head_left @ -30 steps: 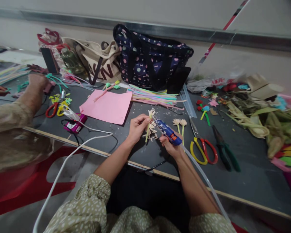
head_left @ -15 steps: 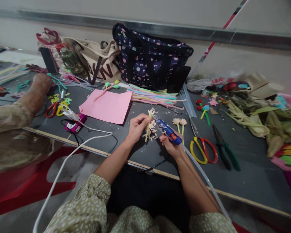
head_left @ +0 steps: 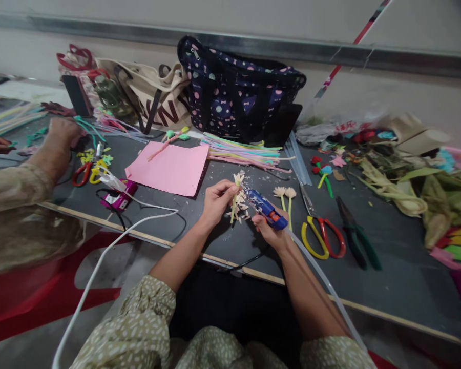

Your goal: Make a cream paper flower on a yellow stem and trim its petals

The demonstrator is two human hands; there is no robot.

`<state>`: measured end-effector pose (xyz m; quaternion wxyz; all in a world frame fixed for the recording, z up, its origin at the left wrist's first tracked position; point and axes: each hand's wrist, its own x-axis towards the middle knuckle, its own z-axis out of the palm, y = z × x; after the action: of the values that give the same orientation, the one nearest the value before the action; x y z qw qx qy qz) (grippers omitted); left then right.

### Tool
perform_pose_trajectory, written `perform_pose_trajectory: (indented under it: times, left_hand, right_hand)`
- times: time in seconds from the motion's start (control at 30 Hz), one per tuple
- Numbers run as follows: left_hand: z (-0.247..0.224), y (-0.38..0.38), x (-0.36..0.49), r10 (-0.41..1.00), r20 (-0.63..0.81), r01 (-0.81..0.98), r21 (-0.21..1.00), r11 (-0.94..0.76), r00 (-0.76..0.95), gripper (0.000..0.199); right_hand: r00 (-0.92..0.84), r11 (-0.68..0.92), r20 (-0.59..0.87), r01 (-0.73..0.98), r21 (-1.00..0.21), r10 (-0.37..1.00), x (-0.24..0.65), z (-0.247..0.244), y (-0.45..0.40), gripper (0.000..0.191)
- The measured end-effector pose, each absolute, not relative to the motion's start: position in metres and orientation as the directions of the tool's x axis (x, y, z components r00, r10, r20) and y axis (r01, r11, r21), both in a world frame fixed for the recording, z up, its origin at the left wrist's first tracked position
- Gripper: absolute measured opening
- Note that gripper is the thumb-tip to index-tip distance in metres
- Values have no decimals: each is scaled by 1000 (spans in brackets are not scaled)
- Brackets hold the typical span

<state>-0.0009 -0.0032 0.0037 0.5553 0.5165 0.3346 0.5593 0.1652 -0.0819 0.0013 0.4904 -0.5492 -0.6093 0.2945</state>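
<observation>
Between thumb and fingers, my left hand (head_left: 219, 201) pinches a handmade flower (head_left: 238, 179) with pale cream petals and a thin green stem. My right hand (head_left: 271, 230) is wrapped round a blue glue gun (head_left: 268, 209), whose tip points at the flower from the right, close to it. Whether the tip touches the petals I cannot tell. Below the flower, a small heap of loose cream petals (head_left: 241, 209) lies on the dark table (head_left: 200, 230). Two finished-looking cream flowers (head_left: 285, 192) on green stems lie just beyond the glue gun.
Scissors (head_left: 322, 238) and green-handled pliers (head_left: 357, 236) lie on the right, before dried husks (head_left: 397, 192). Pink paper (head_left: 169, 169), pipe cleaners (head_left: 246, 151) and a dark bag (head_left: 238, 92) sit behind. A white cord (head_left: 111, 246) runs from a purple power strip (head_left: 119, 196). Another person's arm (head_left: 49, 154) reaches in left.
Very little differs. The flower's stem has tilted slightly in my left hand, and the glue gun has shifted a touch. The other person's hand at the left has moved a little.
</observation>
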Motion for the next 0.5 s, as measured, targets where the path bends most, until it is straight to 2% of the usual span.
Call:
perform_pose_trajectory:
  times: [0.3,0.5]
  left_hand:
    - [3,-4,0,976,174,-284,950,-130,135,33]
    - [6,-4,0,974,184,-282,949,-141,131,33]
  right_hand:
    - [91,175,227,392,-903,970,166,1,-82,44]
    - [78,169,216,395,-903,973,172,-10,-81,36]
